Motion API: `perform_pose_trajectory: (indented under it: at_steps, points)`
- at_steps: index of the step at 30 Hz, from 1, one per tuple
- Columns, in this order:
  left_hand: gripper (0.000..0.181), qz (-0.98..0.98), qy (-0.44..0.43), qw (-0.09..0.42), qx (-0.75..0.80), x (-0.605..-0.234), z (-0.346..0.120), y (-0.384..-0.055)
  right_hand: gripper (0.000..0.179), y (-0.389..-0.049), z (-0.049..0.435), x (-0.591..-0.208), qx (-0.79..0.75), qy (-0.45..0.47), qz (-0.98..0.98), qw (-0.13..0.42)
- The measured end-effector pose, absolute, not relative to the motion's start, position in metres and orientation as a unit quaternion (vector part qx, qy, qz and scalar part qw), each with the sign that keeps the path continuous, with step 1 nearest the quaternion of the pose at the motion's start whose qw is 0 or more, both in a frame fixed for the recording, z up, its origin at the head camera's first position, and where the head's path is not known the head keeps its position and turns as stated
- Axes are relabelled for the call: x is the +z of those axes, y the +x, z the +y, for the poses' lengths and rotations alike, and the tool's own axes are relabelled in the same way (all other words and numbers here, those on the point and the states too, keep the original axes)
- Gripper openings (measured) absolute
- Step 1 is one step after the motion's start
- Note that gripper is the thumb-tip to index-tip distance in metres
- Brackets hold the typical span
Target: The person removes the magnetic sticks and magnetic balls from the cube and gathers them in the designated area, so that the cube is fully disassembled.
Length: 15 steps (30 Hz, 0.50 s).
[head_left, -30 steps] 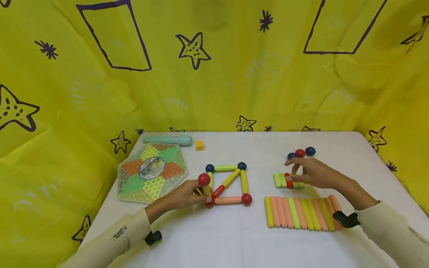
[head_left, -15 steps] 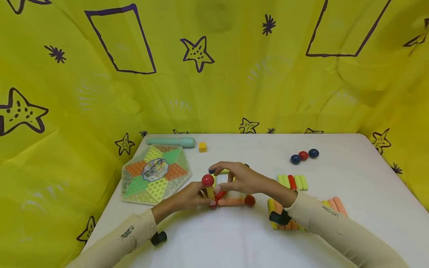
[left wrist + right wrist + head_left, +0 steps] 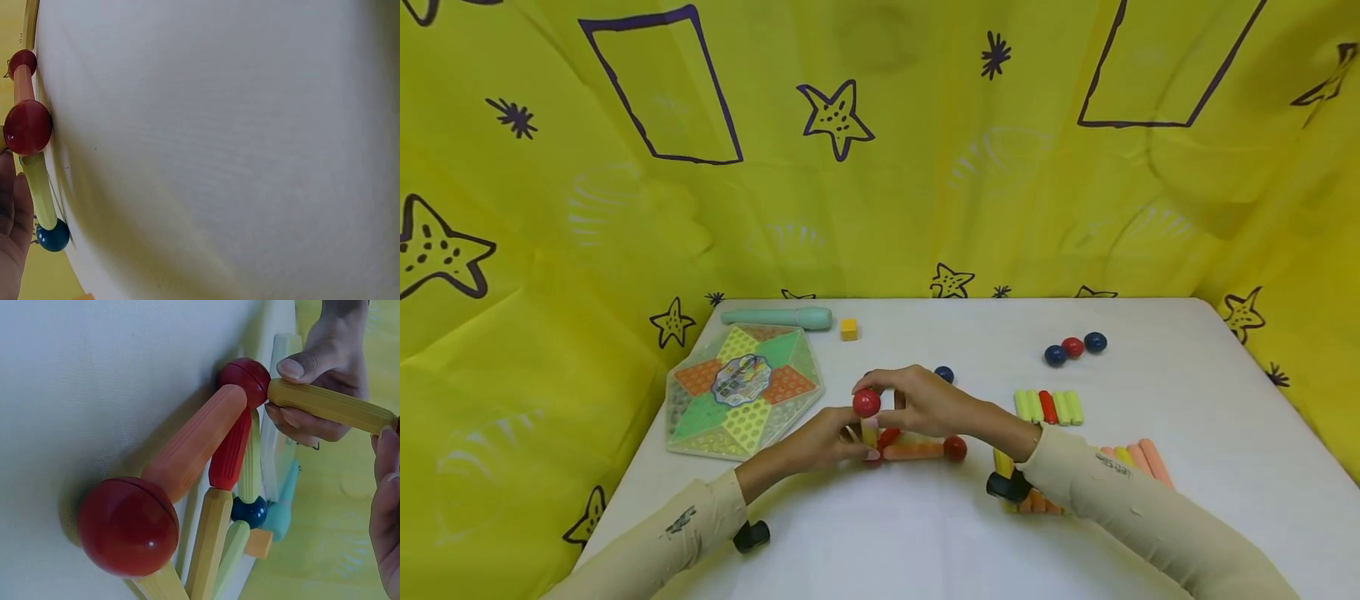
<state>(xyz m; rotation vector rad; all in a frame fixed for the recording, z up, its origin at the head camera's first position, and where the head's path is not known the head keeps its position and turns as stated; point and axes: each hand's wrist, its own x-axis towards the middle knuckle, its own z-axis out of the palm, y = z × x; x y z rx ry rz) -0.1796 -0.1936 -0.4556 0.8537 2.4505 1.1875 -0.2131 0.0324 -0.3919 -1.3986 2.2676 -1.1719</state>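
Observation:
An upright yellow stick (image 3: 337, 406) rises from the red corner ball (image 3: 245, 382) of a flat frame of sticks and balls. My left hand (image 3: 827, 437) grips the stick low down, close to that ball. At its top is another red ball (image 3: 867, 403), which my right hand (image 3: 925, 402) holds between thumb and fingers. A salmon stick (image 3: 913, 451) links the corner to a third red ball (image 3: 955, 448). A red piece (image 3: 231, 450) and a yellow stick (image 3: 209, 544) form the diagonal. The right hand hides much of the frame in the head view.
To the right lie short sticks (image 3: 1030, 406), with longer sticks (image 3: 1153, 462) partly under the right sleeve. Behind them sit two blue balls and a red ball (image 3: 1072, 347). A hexagonal game board (image 3: 745, 392), a mint-green tube (image 3: 775, 317) and an orange-yellow cube (image 3: 848, 329) stand left.
My right hand has left the short sticks on the right and come across to the red ball on the upright stick. The left hand keeps its grip in nearly the same place.

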Motion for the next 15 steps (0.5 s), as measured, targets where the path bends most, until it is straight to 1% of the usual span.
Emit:
perform_pose_trajectory:
  at_steps: [4,8,11,15]
  points:
    - [0.023,0.85,0.297,0.143,0.412,-0.457,-0.194,-0.18,0.033,-0.215,0.034,-0.393,-0.415,-0.471,0.769,0.119]
    - [0.018,0.849,0.301,0.143,0.411,-0.458,-0.193,-0.181,0.035,-0.221,0.045,-0.389,-0.441,-0.443,0.77,0.127]
    - [0.018,0.852,0.296,0.147,0.406,-0.458,-0.192,-0.181,0.04,-0.228,0.064,-0.384,-0.447,-0.41,0.785,0.124]
    - [0.019,0.863,0.28,0.147,0.395,-0.456,-0.193,-0.18,0.049,-0.243,0.101,-0.382,-0.454,-0.351,0.813,0.099]
